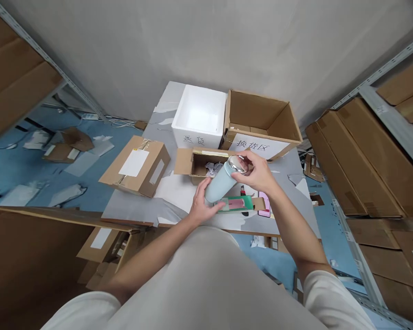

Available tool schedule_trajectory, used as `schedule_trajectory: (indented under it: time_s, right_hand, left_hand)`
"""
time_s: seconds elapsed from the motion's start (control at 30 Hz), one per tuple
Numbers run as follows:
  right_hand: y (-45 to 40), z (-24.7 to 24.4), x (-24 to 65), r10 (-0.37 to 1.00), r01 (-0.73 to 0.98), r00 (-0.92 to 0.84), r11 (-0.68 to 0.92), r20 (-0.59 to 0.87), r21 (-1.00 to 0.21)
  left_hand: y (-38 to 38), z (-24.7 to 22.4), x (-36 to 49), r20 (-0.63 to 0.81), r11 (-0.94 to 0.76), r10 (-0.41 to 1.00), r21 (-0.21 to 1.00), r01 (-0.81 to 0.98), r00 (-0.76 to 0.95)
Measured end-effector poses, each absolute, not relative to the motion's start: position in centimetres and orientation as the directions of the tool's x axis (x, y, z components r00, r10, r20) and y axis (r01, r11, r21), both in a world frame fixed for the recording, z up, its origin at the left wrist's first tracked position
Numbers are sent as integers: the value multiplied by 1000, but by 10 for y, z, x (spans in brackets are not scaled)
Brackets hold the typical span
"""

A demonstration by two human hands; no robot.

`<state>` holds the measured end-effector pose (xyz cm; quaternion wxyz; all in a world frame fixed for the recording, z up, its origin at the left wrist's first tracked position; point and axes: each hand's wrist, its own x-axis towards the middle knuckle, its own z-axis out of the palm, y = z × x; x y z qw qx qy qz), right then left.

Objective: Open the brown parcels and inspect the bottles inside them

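The left hand (202, 204) cups the tilted blue flask (221, 184), the right hand (260, 172) pinches its shiny cap (235, 163) at one o'clock, and a loose grip could drop it.

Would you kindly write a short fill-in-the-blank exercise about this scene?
The left hand holds the body of the bottle, while the ____ hand is at its silver lid.
In the picture, the white foam box stands ____ of the large open carton.
The floor has the colour ____.
Missing words: right; left; blue.
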<state>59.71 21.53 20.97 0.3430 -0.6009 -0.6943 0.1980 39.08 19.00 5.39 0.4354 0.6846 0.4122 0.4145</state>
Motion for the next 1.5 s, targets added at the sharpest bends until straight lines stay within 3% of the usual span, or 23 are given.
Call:
schedule_trajectory:
  time_s: [0.13,0.27,0.37,0.47,0.63,0.73,0.93,1.07,1.23,1.5]
  right_hand:
    - [218,213,596,979,612,-44,182,197,-769]
    - [221,213,602,972,293,-188,194,143,-936]
    - [225,210,602,967,140,-250,96,59,-985]
    - [228,206,597,984,112,-180,33,13,-993]
    - [229,200,594,992,67,-120,-26,-34,-997]
    - [231,197,596,995,53,-88,-34,-38,-998]
    - [230,198,600,999,166,-23,40,37,-985]
    - [226,198,603,988,185,-136,96,72,-978]
    - [228,195,600,994,54,-112,-15,-21,-998]
    - [235,189,595,994,-91,62,-87,-93,-992]
  left_hand:
    - [197,72,396,143,-144,952,989,-14,272]
    - [191,80,384,16,109,894,962,-250,448]
    - [182,86,380,-105,319,819,900,-296,565]
    - [176,91,383,-141,419,765,851,-318,628]
    - [174,91,386,-149,438,760,836,-330,632]
    - [172,88,387,-102,359,782,881,-309,615]
    - [168,87,390,-84,165,927,966,-197,365]
    - [166,93,388,-176,327,884,895,-304,433]
    - [166,99,387,-287,607,730,689,-396,620]
    - [163,94,385,-198,479,826,741,-470,528]
